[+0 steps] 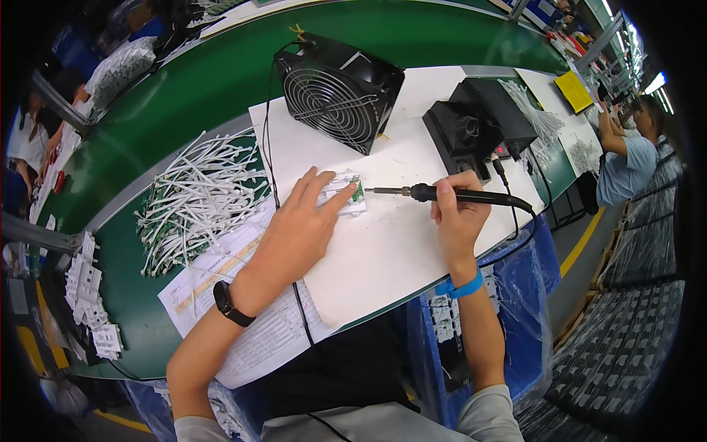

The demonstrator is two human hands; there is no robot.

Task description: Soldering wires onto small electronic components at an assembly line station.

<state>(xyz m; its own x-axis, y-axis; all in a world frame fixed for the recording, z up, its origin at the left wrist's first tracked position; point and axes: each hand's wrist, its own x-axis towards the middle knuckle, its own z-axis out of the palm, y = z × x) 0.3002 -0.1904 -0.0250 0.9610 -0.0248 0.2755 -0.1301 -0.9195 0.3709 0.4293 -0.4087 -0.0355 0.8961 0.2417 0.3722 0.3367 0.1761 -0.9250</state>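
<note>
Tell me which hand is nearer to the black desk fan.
Left. The left hand rests on the small white part just below the black desk fan. The right hand, holding the soldering iron, sits farther off to the fan's lower right.

Left hand (298,225) flat, right hand (458,214) clenched.

Left hand (298,225) pressing a small white part (345,193), probably circuit board, right hand (458,210) holding soldering iron (434,194)
</note>
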